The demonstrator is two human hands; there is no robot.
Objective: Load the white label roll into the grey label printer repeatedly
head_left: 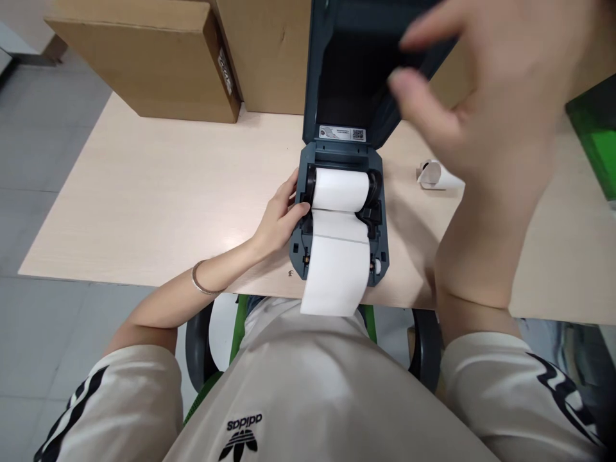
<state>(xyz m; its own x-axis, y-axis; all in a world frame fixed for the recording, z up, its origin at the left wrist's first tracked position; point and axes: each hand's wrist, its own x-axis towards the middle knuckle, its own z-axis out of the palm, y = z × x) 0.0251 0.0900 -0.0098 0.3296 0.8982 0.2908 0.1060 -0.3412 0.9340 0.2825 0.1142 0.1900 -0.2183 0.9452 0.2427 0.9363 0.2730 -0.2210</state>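
Observation:
A dark grey label printer (378,221) stands on the table with its lid (353,70) raised. Inside it sits a roll of white labels (341,188), and a strip of labels (337,276) runs out over the front, past the table edge. My left hand (278,218) grips the printer's left side, thumb on the upper rim and fingers along the outer wall. Raised close to the camera, my right hand (495,90) is slightly blurred. Its thumb and a finger are apart, in front of the lid's right side, with nothing seen between them.
A small rolled piece of white paper (439,176) lies right of the printer. Cardboard boxes (144,70) stand along the back. At the far right is a green and black object (597,141). The chair's armrests (199,346) are below the table's front edge.

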